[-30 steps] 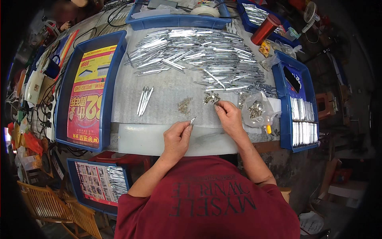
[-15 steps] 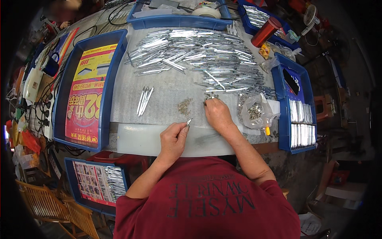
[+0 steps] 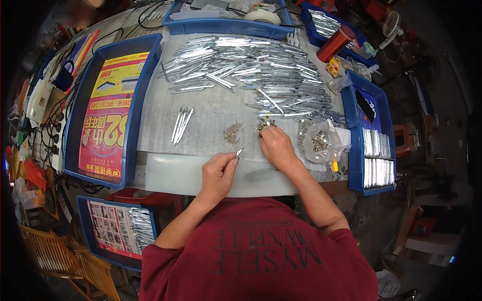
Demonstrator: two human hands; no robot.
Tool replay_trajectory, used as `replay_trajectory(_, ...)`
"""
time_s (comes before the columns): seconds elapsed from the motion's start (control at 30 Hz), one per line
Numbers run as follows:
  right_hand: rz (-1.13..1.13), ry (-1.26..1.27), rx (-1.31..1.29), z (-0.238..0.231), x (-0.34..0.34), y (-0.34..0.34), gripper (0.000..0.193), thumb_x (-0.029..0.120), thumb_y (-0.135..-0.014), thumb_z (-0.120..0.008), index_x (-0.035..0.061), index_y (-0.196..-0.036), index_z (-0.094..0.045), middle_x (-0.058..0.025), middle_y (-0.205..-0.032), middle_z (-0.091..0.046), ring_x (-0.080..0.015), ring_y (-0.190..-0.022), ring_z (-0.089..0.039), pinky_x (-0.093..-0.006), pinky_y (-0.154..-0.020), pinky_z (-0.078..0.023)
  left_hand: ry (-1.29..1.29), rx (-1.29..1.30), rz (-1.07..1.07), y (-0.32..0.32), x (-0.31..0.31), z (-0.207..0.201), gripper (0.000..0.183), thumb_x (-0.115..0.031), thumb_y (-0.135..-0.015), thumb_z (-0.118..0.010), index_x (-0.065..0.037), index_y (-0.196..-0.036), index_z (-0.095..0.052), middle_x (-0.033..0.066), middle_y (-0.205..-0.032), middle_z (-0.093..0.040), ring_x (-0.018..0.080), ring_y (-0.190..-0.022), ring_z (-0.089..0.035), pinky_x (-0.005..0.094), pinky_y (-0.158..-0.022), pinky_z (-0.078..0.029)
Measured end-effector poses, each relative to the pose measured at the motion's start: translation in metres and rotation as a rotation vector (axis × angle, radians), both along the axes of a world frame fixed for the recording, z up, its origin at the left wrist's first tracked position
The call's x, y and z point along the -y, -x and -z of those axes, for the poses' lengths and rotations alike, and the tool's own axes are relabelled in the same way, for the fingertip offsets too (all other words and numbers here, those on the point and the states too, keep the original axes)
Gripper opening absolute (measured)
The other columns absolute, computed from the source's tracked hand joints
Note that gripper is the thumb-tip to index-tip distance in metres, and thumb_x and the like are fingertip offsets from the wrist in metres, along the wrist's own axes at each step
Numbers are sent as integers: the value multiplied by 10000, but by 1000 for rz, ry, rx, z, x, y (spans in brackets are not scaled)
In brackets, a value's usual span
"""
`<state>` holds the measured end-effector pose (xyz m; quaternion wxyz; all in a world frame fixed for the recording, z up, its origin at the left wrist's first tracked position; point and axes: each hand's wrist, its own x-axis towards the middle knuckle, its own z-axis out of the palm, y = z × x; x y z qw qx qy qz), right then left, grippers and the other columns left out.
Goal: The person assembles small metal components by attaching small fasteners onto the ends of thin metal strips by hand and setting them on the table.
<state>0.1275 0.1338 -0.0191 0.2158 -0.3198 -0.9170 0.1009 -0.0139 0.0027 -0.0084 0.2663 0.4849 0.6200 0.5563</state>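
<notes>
My left hand (image 3: 218,173) is closed round a slim silver metal piece; only its pointed tip (image 3: 239,152) sticks out past thumb and forefinger. Farther right, my right hand (image 3: 278,149) has its fingertips drawn together at the near edge of a small heap of round metal bits (image 3: 266,123). Whatever is between those fingertips is hidden. Between the hands, a little farther off, lies a scatter of tiny brassy parts (image 3: 232,134). Several slim pointed metal pieces (image 3: 182,125) lie side by side to the left. Beyond is a large pile of similar pieces (image 3: 251,70).
A clear bag of small metal parts (image 3: 321,140) sits right of my right hand. Blue trays stand left (image 3: 131,140), right (image 3: 354,135) and at the back (image 3: 226,27). A pale sheet (image 3: 170,173) lines the near table edge. A red cylinder (image 3: 336,43) leans at the back right.
My right hand has shifted very slightly, its fingertips still at the heap of round bits. My left hand keeps the metal piece in nearly the same place. The whole view has tilted a little.
</notes>
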Motion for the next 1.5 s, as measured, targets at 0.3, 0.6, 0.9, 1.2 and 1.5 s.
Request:
replay_trajectory(0.3, -20, 267, -85, -21, -8, -9, 94, 63, -727, -566, -13, -781, -558, -141, -710, -535, -304, -668, -528, -355, -599, -428, 8, 46, -16, 0, -1, 2, 67, -26, -757, -563, 12, -811, -575, 86, -615, -512, 158, -523, -478, 259, -485, -374)
replay_trajectory(0.6, -84, 114, -14, -7, -5, 2, 28, 13, -685, -527, -12, -692, -517, -165, -680, -523, -320, -654, -526, -388, -615, -439, 13, 60, 16, 3, 0, 6, 96, -65, -809, -541, 21, -838, -574, 1, -657, -503, 38, -533, -431, 181, -455, -356)
replay_trajectory(0.9, 97, 75, 117, 1, 1, 10, 67, 27, -690, -540, -24, -703, -499, -191, -692, -526, -343, -680, -532, -398, -632, -437, 8, 98, 9, 4, -1, 8, 95, -53, -797, -553, 27, -844, -572, -9, -657, -493, 26, -521, -419, 172, -450, -343)
replay_trajectory(1.2, 100, 195, 119, -12, -4, 13, 87, 25, -669, -464, -41, -684, -518, -217, -713, -543, -356, -681, -543, -413, -641, -442, -82, -31, 12, 4, -1, 2, 111, -4, -758, -573, 36, -861, -587, 22, -659, -488, 40, -502, -427, 182, -439, -349)
replay_trajectory(1.5, 153, 791, -426, -27, 22, 8, 99, 74, -754, -552, -21, -746, -526, -30, -635, -498, -99, -572, -458, -227, -529, -374, -40, 198, -43, -4, -2, -3, 149, -6, -778, -553, 28, -919, -582, 18, -673, -499, 41, -494, -446, 181, -413, -367)
